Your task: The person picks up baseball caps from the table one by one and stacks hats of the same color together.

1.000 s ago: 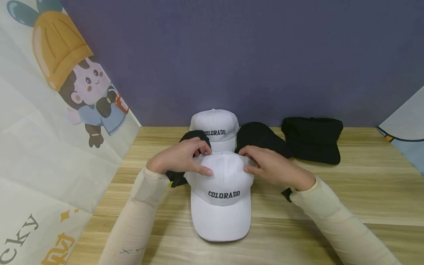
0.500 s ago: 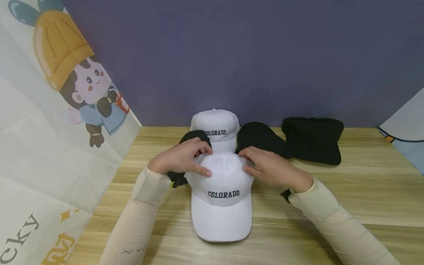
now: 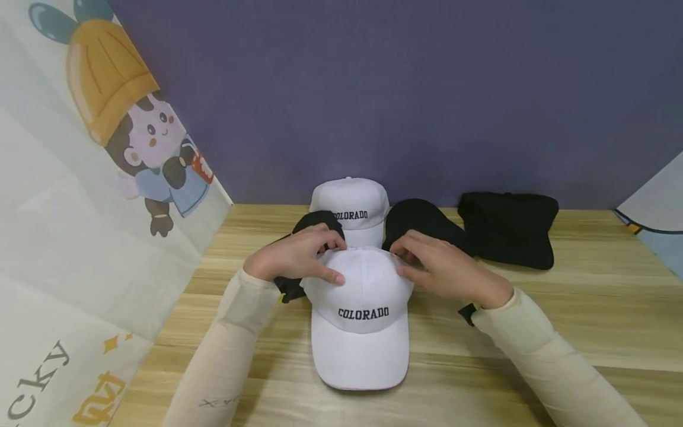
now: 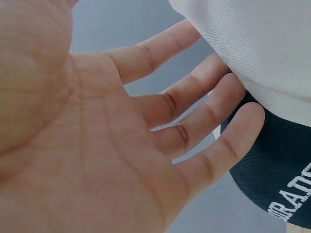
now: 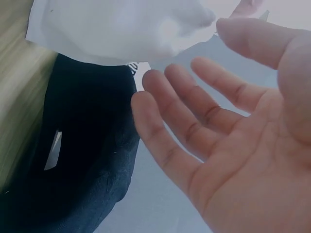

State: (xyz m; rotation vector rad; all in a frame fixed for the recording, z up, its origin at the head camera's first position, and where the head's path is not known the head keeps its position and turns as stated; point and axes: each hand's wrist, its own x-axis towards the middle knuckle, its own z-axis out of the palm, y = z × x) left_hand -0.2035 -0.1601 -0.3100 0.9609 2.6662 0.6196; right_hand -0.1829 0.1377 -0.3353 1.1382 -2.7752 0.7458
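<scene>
A white baseball cap [image 3: 360, 356] lettered COLORADO stands at the front middle in the head view, its brim toward me. My left hand [image 3: 299, 252] has its thumb on the left of the crown and its fingers around the top. In the left wrist view, fairly straight fingers [image 4: 187, 92] touch the white fabric at their tips. Across the crown is my right hand [image 3: 453, 270], thumb and loosely bent fingers at its upper right side. The right wrist view shows a wide gap between the thumb and the relaxed fingers [image 5: 182, 114].
Behind stands another white COLORADO cap [image 3: 349, 198] against the purple-grey wall [image 3: 373, 89]. A black cap [image 3: 317, 219] lies partly hidden behind my left hand. Another black cap [image 3: 418, 216] sits behind my right hand, and one more black cap [image 3: 509, 231] lies farther right on the wooden table [image 3: 597, 314].
Both hands keep nearly the same place at the front white cap's crown. The whole head view has shifted slightly.
</scene>
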